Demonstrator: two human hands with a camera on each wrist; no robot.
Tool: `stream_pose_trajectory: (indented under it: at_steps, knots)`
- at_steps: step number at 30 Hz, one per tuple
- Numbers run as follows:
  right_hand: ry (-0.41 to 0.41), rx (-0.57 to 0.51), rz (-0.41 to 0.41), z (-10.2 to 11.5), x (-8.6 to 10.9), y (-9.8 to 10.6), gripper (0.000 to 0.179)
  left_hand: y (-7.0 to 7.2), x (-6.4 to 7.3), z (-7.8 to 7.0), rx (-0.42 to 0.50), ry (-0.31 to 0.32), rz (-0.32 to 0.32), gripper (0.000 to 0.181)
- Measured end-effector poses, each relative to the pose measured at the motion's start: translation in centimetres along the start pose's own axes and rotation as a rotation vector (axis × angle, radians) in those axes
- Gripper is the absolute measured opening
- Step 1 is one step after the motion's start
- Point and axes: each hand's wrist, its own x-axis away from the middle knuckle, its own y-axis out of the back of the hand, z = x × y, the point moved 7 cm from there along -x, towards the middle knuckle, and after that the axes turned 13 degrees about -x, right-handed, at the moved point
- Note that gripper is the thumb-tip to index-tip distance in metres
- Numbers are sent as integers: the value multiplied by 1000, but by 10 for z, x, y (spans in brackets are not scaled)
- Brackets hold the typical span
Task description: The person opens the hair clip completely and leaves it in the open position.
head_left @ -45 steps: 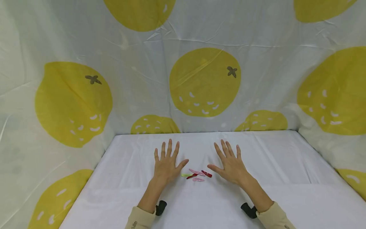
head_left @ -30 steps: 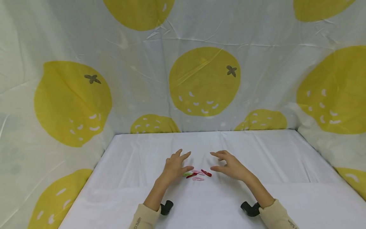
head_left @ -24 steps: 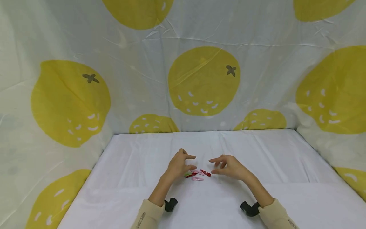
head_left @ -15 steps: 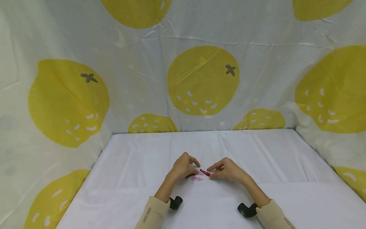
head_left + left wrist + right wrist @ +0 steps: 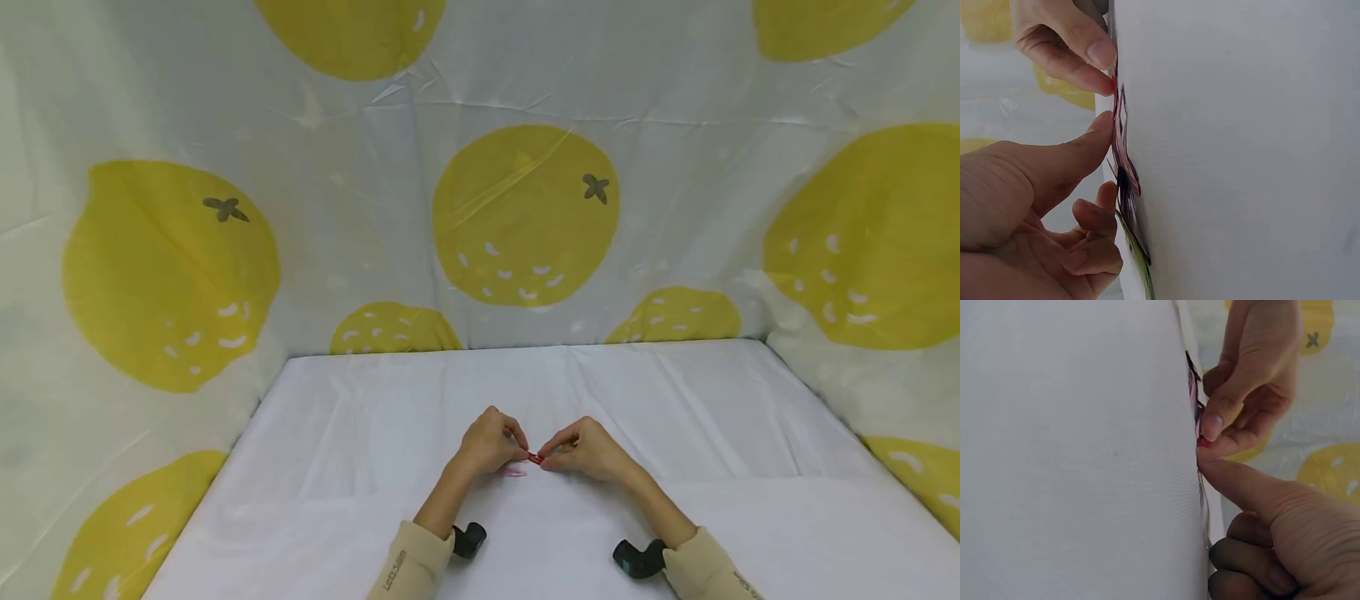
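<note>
The fingers and thumb of the left hand (image 5: 491, 443) and those of the right hand (image 5: 588, 452) are set in narrow pinches on opposite ends of a red hair clip (image 5: 535, 457), which is seen low in the head view, a little right of the middle. How deep each pinch is cannot be told, because most of the clip is covered by the fingertips. A pink hair clip (image 5: 513, 472) is laid just below and left of it on the white tablecloth (image 5: 300, 542), while a green hair clip (image 5: 1140, 256) is shown in the lower part of the left wrist view, left of the middle, beside the curled left fingers. Between these, at the same side of that view, a shadowed hair clip (image 5: 1127, 190) is made out, its true colour hidden. With so slim a thing held only by its ends, a slip could be caused by one pinch being eased before the other is firm. If the two ends were pulled or twisted against each other, the thin frame could be bent or snapped open. The loose clips are set so close to the left hand that they could be nudged aside by its lower fingers, or one could be caught and dragged along with the red clip.
</note>
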Motion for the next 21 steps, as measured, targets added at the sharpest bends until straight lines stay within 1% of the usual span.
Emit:
stream_pose_trajectory:
  at_steps: [3,6,9,12,16,21]
  knots:
    - [-23,-1,2,-3,-1,-3,10,0,2,1,-1,1,-5,9]
    - [-35,4,-6,-4,-2,-4,9,0,2,3,14,4,-29,9]
    - [-32,15,-22,-4,-2,-4,7,1,1,5,45,15,-62,8]
    - [-45,23,-61,-5,-2,-1,5,3,1,6,91,15,-88,8]
    - [-104,-8,-128,-6,-2,5,8,5,0,7,155,13,-100,9]
    - [-183,-85,-181,-8,-1,9,13,11,4,10,257,22,-98,9]
